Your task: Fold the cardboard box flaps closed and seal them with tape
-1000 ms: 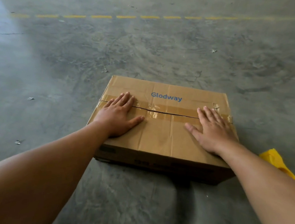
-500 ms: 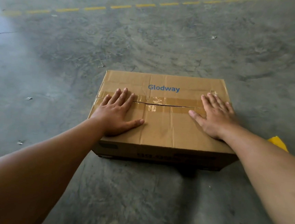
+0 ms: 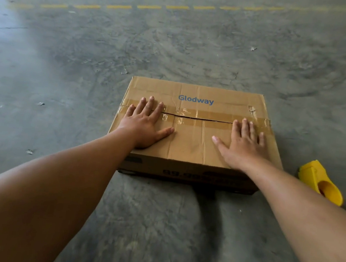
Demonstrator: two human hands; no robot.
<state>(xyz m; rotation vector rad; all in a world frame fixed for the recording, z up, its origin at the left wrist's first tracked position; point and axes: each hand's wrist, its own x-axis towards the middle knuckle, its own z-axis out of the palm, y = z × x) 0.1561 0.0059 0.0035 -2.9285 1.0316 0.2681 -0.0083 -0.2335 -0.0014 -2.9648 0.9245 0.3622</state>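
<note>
The near side wall of the cardboard box (image 3: 189, 145) carries dark print that is blurred and partly covered by both forearms, so it cannot be read. A yellow object (image 3: 320, 181) lies on the concrete floor (image 3: 159, 223) just off the box's near right corner; what it is cannot be told. The palms are hidden beneath the backs of the hands, so how hard they bear down cannot be judged.

The box sits on the floor with its two top flaps folded flat. Brown tape (image 3: 211, 115) runs along both sides of the seam (image 3: 202, 119), which shows as a thin dark slit between the hands; whether any tape spans the slit cannot be told. The blue word "Glodway" (image 3: 195, 100) is printed on the far flap.

The left hand (image 3: 145, 126) lies flat near the top's left edge, fingers straight and spread, fingertips crossing the seam onto the far flap, thumb stretched toward the middle. The right hand (image 3: 244, 145) lies flat near the right edge on the near flap, fingers straight, tips reaching the tape at the seam. Neither hand grasps anything; both simply rest splayed on the cardboard. A dashed yellow line (image 3: 149, 7) crosses the floor well beyond the box.
</note>
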